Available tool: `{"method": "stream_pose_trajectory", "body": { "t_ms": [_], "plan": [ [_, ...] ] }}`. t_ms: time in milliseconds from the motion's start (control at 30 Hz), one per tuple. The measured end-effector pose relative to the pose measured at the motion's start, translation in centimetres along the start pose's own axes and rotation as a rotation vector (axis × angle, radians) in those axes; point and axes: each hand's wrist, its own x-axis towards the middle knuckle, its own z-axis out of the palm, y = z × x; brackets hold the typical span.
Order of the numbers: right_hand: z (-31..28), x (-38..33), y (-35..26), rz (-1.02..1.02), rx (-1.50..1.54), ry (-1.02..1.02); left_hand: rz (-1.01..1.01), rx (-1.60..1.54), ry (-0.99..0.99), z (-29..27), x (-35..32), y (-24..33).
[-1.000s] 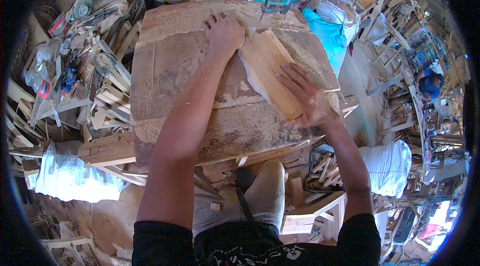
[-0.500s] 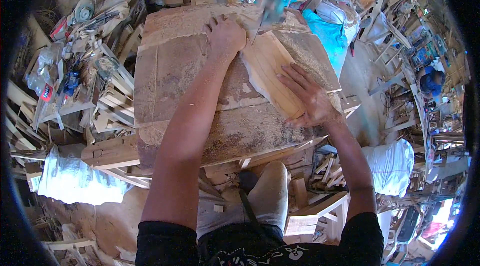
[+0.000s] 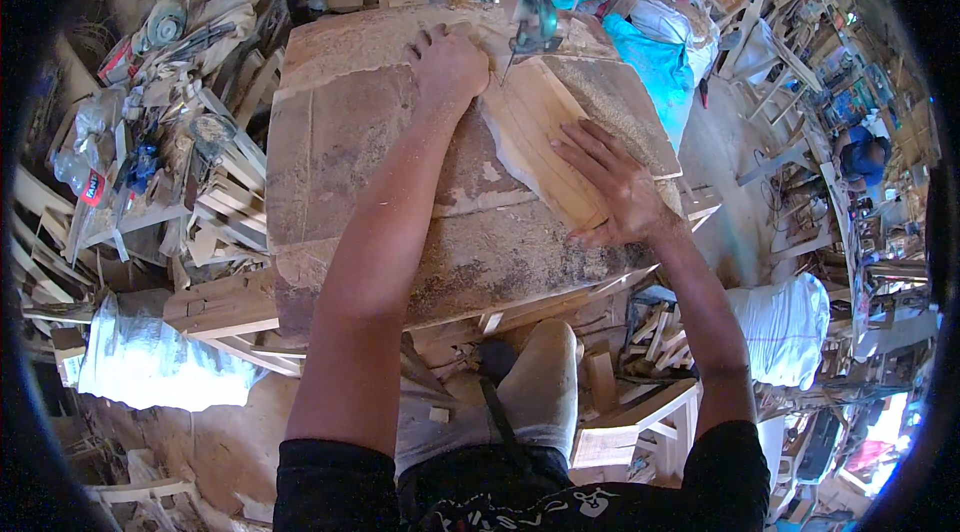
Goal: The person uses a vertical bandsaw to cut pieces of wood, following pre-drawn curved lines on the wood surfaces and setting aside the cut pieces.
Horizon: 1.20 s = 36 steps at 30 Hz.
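A pale wooden board (image 3: 545, 147) lies slanted on the worn, sawdust-covered worktable (image 3: 350, 152). Its left edge is wavy and rough, and a dark line runs along its top. My right hand (image 3: 618, 194) rests on the board's near right part, fingers stretched flat over it, thumb by its near end. The thin blade of a teal saw head (image 3: 536, 24) comes down at the board's far end. Left of the blade, close to it, my left hand (image 3: 450, 67) bears down on the far part of the table with bent fingers; what lies under it is hidden.
Sawdust lies around the board. Past the table's far right corner stand blue and white sacks (image 3: 655, 57). Scrap wood (image 3: 235, 197) and a plastic bottle (image 3: 80, 177) crowd the left side. White sacks (image 3: 165, 352) sit on the near left floor. A person (image 3: 862, 154) is at the far right.
The saw head was smeared by motion and now shows more sharply. My right hand and the board have shifted very slightly away from me. My left hand stays almost where it was.
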Motion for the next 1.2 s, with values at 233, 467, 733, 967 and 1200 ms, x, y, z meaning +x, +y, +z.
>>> {"method": "stream_pose_trajectory", "body": {
  "t_ms": [233,467,733,967,1200],
  "plan": [
    [-0.7,-0.1,-3.5,0.133,-0.03,-0.05,0.007,-0.059,0.025,0.2,0.0,-0.6],
    [0.1,0.8,-4.9,0.223,0.039,0.017,-0.062,-0.21,-0.022,-0.3,1.3,-0.9],
    [0.1,0.7,-3.8,0.194,0.004,0.042,0.04,0.007,0.042,1.5,1.2,-0.7],
    [0.1,0.6,-3.1,0.188,-0.017,0.047,0.038,-0.13,0.033,1.0,0.6,0.3],
    [0.3,1.0,-2.7,0.152,-0.011,0.076,0.015,-0.061,0.047,1.1,1.5,-0.4]
  ]
}}
